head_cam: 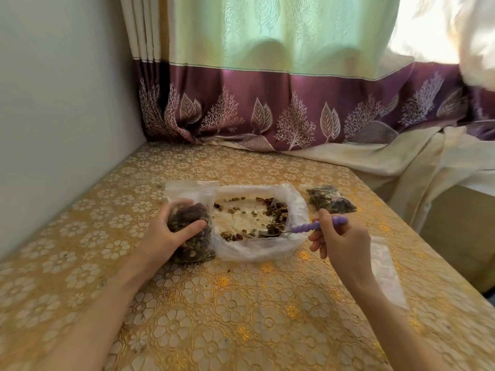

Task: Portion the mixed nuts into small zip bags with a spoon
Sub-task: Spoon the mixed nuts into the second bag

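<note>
A: Item one, mixed nuts (pixel 277 214): brown and dark-red pieces, loose, thinly scattered, thickest toward 3 o'clock inside a big clear plastic bag (pixel 294 245) with its soft rim rolled down, table centre.

B: Item two?

A: Small zip bag (pixel 191 234), clear film, bulging with nuts, touching the big bag at its 9 o'clock. Left hand (pixel 171 234) grips it, fingers and thumb curled round the body.

B: Spoon?

A: Spoon (pixel 302 228): lilac beaded handle, metal bowl down among the nuts. Right hand (pixel 345 242) pinches the handle.

B: Others?

A: Filled bag (pixel 330 200) at 2 o'clock, lying flat. Empty bags (pixel 385 271), flat and glossy, at 4 o'clock. Tablecloth (pixel 214 317): gold, embossed flowers. Curtain (pixel 267 108): cream over plum, leaf print.
</note>
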`<state>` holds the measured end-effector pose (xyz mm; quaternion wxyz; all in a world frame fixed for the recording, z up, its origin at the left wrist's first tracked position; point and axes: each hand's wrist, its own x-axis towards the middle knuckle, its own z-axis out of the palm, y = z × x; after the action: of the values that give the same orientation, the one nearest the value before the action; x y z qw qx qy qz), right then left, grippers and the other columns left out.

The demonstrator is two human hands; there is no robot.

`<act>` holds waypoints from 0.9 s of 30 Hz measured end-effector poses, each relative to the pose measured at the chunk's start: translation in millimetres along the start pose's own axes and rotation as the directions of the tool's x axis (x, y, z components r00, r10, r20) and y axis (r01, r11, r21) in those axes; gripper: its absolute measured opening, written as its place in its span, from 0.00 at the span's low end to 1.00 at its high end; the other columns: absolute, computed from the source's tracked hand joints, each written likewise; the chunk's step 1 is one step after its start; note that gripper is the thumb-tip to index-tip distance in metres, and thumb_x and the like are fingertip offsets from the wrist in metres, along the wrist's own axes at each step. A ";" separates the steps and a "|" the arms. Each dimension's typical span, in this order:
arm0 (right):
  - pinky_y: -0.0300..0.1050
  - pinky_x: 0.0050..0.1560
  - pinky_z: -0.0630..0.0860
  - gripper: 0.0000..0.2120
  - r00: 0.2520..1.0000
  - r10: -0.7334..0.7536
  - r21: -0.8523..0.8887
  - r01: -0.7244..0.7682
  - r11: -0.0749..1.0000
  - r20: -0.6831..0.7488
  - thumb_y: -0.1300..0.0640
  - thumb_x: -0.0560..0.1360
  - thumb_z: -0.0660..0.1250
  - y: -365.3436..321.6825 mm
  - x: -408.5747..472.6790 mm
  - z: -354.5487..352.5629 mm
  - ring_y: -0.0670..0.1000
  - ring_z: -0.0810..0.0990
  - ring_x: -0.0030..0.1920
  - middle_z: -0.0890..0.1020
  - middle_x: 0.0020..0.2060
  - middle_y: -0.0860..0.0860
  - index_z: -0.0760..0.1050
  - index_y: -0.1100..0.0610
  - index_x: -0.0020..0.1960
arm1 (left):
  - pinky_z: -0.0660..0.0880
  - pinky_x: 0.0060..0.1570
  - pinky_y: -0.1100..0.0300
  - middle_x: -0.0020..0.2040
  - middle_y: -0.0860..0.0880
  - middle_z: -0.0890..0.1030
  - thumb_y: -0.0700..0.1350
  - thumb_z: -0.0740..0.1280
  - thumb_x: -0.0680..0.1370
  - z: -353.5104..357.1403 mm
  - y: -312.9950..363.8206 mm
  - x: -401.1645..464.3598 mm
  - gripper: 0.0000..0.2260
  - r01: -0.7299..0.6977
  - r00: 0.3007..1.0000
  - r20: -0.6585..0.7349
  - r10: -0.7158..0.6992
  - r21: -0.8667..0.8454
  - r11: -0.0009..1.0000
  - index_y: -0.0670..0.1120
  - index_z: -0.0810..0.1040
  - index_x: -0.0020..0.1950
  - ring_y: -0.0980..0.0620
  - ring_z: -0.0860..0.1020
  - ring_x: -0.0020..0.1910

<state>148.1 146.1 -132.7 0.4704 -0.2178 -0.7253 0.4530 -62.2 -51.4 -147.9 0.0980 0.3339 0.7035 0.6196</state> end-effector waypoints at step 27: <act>0.49 0.41 0.82 0.20 0.991 0.107 0.133 -0.096 0.987 -0.086 0.58 0.79 0.62 2.2 -9.9 13.3 0.51 0.83 0.34 0.85 0.34 0.47 0.81 0.35 0.38 | 0.70 0.43 0.66 0.53 0.59 0.76 0.56 0.73 0.61 -2.2 0.2 1.0 0.20 0.010 0.999 0.047 -0.011 0.036 0.999 0.72 0.71 0.48 0.62 0.73 0.52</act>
<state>140.7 133.8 -141.3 0.4928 -0.2446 -0.6601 0.5114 -64.0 -52.5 -147.0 0.1120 0.3466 0.7136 0.5984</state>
